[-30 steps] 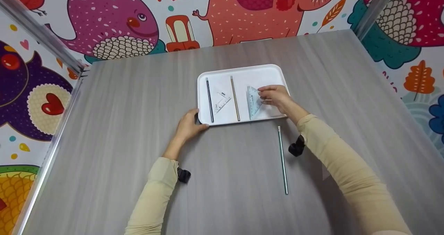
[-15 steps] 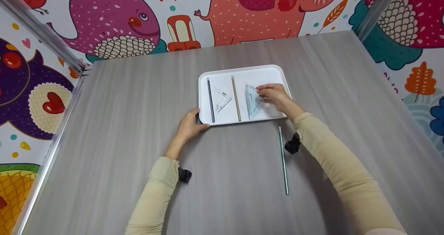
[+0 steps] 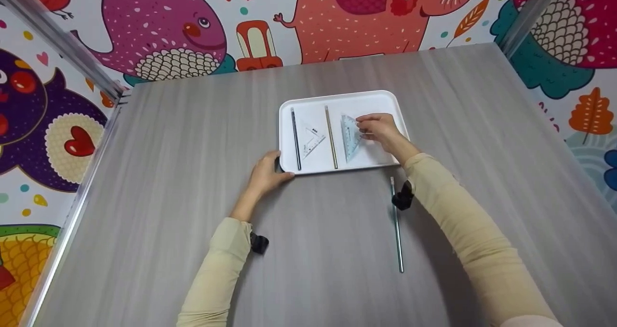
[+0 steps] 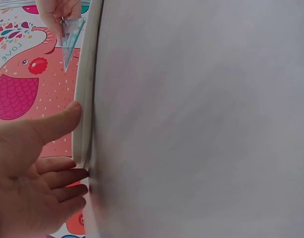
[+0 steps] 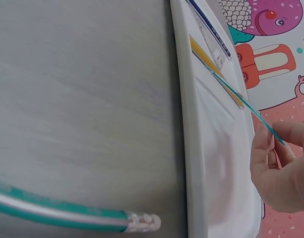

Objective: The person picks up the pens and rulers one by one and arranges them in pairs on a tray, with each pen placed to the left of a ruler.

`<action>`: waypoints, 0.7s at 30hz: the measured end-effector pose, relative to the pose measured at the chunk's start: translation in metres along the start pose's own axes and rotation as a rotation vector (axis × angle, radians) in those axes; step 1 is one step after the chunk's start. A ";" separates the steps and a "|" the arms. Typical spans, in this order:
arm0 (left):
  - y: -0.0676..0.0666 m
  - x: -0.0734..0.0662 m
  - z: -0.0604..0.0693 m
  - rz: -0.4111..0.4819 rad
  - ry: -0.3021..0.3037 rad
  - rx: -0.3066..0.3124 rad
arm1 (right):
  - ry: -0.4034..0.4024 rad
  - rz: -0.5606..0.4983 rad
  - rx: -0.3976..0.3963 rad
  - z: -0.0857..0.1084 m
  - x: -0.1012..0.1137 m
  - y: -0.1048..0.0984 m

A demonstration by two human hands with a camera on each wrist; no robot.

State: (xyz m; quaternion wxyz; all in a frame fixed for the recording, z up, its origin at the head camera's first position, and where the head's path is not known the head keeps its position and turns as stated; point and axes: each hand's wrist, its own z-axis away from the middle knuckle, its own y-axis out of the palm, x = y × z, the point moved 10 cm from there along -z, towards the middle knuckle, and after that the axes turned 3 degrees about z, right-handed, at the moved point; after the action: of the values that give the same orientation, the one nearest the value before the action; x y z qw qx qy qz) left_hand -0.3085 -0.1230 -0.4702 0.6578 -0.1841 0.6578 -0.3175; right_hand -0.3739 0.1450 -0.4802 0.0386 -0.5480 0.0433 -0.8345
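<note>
In the head view, a white tray [image 3: 376,101] lies on the table. My left hand [image 3: 264,175] rests against its near left corner; the left wrist view shows the thumb and fairly straight fingers touching the rim. Thumb and fingers of my right hand [image 3: 382,130] pinch a clear, bluish set square [image 3: 351,139] by one side. It is tilted, apparently raised over the right half of the tray. A smaller clear set square [image 3: 314,143] lies in the tray between a black pencil [image 3: 296,140] on its left and a gold pencil [image 3: 331,138] on its right.
A green pencil [image 3: 398,240] with an eraser end lies on the table [image 3: 193,139] in front of the tray, partly below the right wrist's black camera [image 3: 403,197]. Walls [image 3: 356,18] with cartoon animals stand behind the table and at its sides.
My right hand has carried the larger set square slightly left, closer to the gold pencil, and its near tip sits a little higher. The left hand keeps its place at the tray's corner.
</note>
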 end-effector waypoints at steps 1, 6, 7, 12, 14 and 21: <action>0.000 0.000 0.000 -0.007 0.004 0.002 | 0.001 -0.005 -0.002 0.000 0.000 0.000; 0.000 -0.001 0.000 -0.023 0.019 0.003 | 0.002 -0.012 -0.017 -0.003 0.000 0.001; 0.000 -0.001 0.000 -0.027 0.020 0.004 | 0.002 -0.013 -0.019 -0.004 0.000 0.002; -0.001 -0.001 0.000 -0.027 0.015 0.002 | 0.001 -0.017 -0.028 -0.007 0.000 0.004; -0.001 -0.002 0.000 -0.032 0.022 0.001 | -0.007 -0.013 -0.029 -0.009 0.001 0.005; -0.001 -0.003 0.000 -0.034 0.029 -0.010 | -0.020 -0.022 -0.033 -0.012 0.000 0.005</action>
State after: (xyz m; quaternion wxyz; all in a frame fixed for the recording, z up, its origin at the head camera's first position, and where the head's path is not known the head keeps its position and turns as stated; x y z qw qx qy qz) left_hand -0.3081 -0.1219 -0.4675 0.6418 -0.1940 0.6655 -0.3281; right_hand -0.3846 0.1405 -0.4856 0.0209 -0.5573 0.0507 -0.8285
